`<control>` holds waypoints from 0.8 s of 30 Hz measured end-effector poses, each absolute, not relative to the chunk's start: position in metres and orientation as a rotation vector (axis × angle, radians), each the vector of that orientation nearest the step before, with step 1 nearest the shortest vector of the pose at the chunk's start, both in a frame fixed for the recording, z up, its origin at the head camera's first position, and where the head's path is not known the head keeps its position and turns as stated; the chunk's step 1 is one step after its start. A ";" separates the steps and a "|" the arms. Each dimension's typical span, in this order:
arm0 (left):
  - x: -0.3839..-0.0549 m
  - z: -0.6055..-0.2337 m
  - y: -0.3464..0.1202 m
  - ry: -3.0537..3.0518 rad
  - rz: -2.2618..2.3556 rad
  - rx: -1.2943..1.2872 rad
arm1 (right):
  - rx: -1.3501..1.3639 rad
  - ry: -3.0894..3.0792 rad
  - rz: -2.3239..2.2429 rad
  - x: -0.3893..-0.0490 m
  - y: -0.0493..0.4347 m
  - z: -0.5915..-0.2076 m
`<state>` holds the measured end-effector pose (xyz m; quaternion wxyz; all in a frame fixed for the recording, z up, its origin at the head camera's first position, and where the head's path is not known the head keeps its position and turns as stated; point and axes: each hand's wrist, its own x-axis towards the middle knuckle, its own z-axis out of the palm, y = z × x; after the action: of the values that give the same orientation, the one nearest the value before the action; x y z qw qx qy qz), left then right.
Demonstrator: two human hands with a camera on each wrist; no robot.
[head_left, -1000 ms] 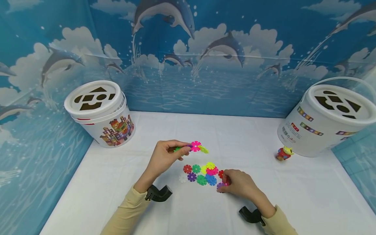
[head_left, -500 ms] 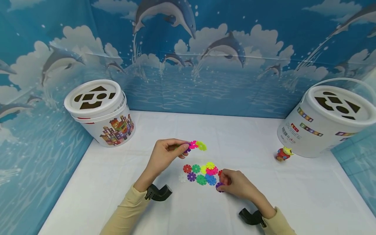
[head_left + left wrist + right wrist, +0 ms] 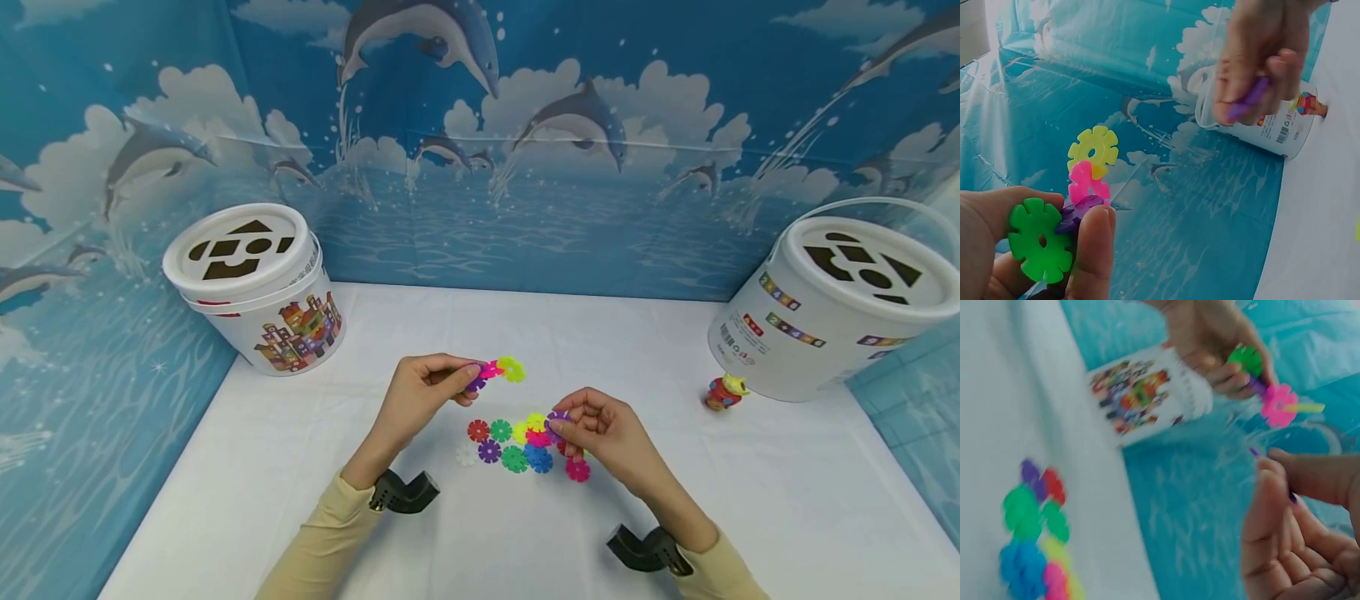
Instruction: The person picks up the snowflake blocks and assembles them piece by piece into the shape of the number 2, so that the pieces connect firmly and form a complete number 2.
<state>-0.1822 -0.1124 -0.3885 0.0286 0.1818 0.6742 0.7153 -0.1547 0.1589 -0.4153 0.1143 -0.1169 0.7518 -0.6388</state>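
Observation:
My left hand (image 3: 429,390) pinches a chain of interlocking flower-shaped plastic discs between thumb and fingers. In the left wrist view the chain runs from a green disc (image 3: 1025,244) through a purple disc (image 3: 1079,215) and a pink disc (image 3: 1079,187) to a yellow disc (image 3: 1079,153) at its free end. My right hand (image 3: 611,429) pinches a single purple disc (image 3: 558,422), raised over the right end of the loose discs. Those discs lie below in a small group, among them a blue disc (image 3: 537,460), a green disc (image 3: 514,460) and a red disc (image 3: 477,431).
A white lidded bucket (image 3: 300,333) stands at the back left, another bucket (image 3: 795,333) at the back right. Beside the right bucket is a small toy figure (image 3: 724,392). A white cloth (image 3: 480,542) covers the table, and a dolphin-print curtain (image 3: 480,225) hangs behind.
My right hand has lifted the purple disc off the table and moved it up and slightly left, uncovering a pink disc. The chain in my left hand has turned so its yellow end faces the camera more.

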 end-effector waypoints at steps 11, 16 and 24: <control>-0.182 -0.388 -0.111 2.120 2.168 0.576 | -0.460 1.929 -2.237 -0.154 0.142 -0.384; -0.182 -0.389 -0.111 2.165 2.127 0.572 | -0.492 1.956 -2.319 -0.155 0.136 -0.375; -0.181 -0.390 -0.110 2.204 2.096 0.605 | -0.490 1.946 -2.352 -0.159 0.131 -0.375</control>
<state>-0.1811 -0.1103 -0.3904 0.0205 0.1949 0.7105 0.6758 -0.1590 0.1307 -0.3754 0.0249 -0.1586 0.6292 -0.7605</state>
